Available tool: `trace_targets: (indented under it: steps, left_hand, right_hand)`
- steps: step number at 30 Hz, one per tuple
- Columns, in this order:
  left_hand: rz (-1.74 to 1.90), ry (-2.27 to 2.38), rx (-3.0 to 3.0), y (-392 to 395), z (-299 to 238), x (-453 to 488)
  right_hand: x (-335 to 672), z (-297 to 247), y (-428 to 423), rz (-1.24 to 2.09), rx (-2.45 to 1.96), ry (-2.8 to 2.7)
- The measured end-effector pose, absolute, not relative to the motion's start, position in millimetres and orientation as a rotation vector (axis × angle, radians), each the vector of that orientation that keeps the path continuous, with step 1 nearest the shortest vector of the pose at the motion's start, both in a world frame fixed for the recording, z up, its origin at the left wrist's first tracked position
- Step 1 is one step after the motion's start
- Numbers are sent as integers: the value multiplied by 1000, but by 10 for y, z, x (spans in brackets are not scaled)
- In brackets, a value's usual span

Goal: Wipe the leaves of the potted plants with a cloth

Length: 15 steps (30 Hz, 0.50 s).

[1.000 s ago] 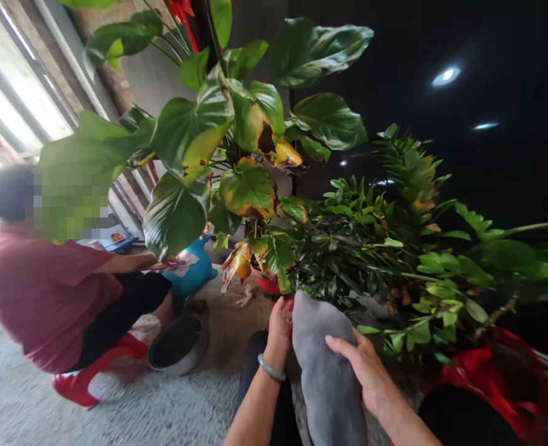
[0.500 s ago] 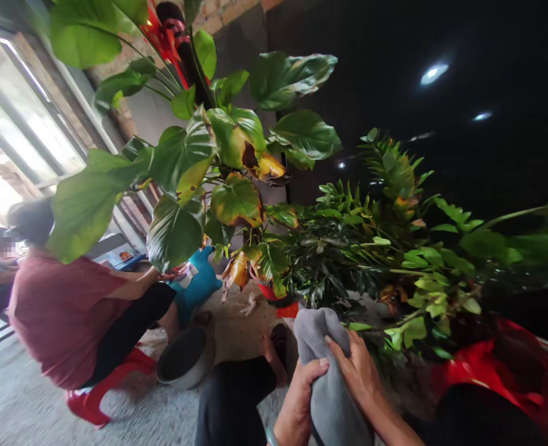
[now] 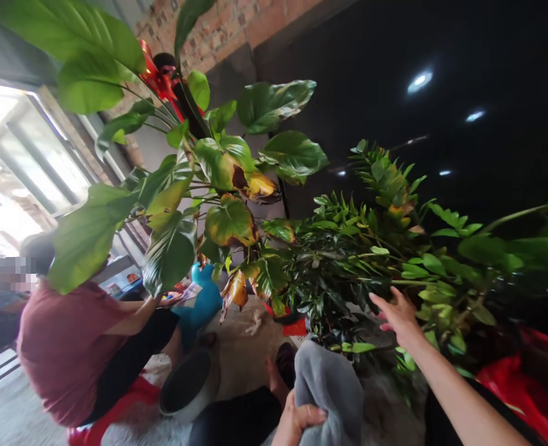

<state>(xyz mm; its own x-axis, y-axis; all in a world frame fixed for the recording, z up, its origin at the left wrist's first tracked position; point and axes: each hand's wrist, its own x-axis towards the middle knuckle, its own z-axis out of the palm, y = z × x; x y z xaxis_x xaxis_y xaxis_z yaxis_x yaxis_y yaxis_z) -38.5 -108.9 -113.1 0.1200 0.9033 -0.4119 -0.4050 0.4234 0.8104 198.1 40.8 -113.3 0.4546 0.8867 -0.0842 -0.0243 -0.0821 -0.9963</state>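
Observation:
A grey cloth is bunched at the bottom centre, and my left hand grips it with the thumb across its front. My right hand reaches out to the right of the cloth, fingers apart and nothing seen in them. Its fingertips are close to the stems of a leafy green plant; whether they touch a leaf I cannot tell. Dark dense foliage lies just left of that hand. Below it a low branch with light green leaves runs sideways behind the cloth.
A tall plant with big, partly browned leaves stands centre-left. A person in a pink shirt sits on a red stool beside a grey bucket. A blue bag-like object lies beyond. Red wrapping is at lower right.
My right hand has let go of the grey cloth and moved right and up toward the plant, its fingers opening. My left hand keeps the cloth, now slightly lower in view.

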Motion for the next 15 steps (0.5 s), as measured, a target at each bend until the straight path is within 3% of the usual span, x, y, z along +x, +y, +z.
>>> trace_targets:
  steps: [4,9,12,15]
  left_hand:
    - [1081,1046,763,-912,-613,-406]
    - [1415,1151,925,-330,166,-371]
    - [1410,1140,957,-148,124,-238]
    - [1054,1203,1065,-251,-142,-139]
  right_hand:
    - [1868,-1090,370,1061,-1401,-784]
    - [1859,-1056,193,1162,-1369,-871]
    - [1873,-1050,120,1220,-1369,-916]
    - [1904,-1066,95,1271,-1379,-953]
